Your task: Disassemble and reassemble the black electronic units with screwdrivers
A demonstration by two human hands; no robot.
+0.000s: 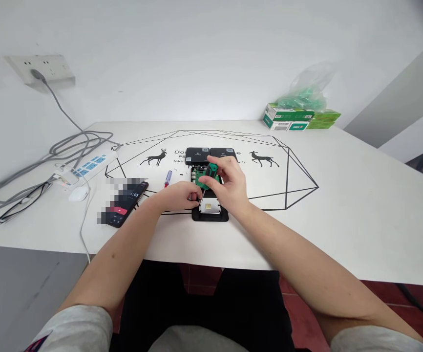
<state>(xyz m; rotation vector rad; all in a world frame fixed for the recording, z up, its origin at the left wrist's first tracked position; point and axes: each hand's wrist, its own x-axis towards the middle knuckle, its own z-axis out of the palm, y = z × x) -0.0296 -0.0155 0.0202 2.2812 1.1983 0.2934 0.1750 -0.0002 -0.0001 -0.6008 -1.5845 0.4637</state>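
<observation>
My right hand (pixel 229 183) grips a green-handled screwdriver (pixel 212 171), its thin shaft slanting down to the left. The tip reaches the left side of an opened black device (pixel 211 216). Inside the device are a green circuit board (pixel 198 177) at the far end and a silvery metal plate (pixel 215 205) with a small gold patch nearer me. My left hand (pixel 184 194) rests at the device's left edge, fingers curled and pinched by the screwdriver tip; what they hold, if anything, is hidden.
Two black boxes (pixel 197 155) lie behind the device. Left of it are a small clear-handled screwdriver (pixel 168 178), a phone (pixel 129 203), a white power strip (pixel 96 166), glasses (pixel 23 201) and coiled grey cable (pixel 61 146). Green-and-white cartons (pixel 288 116) with a plastic bag stand at back right.
</observation>
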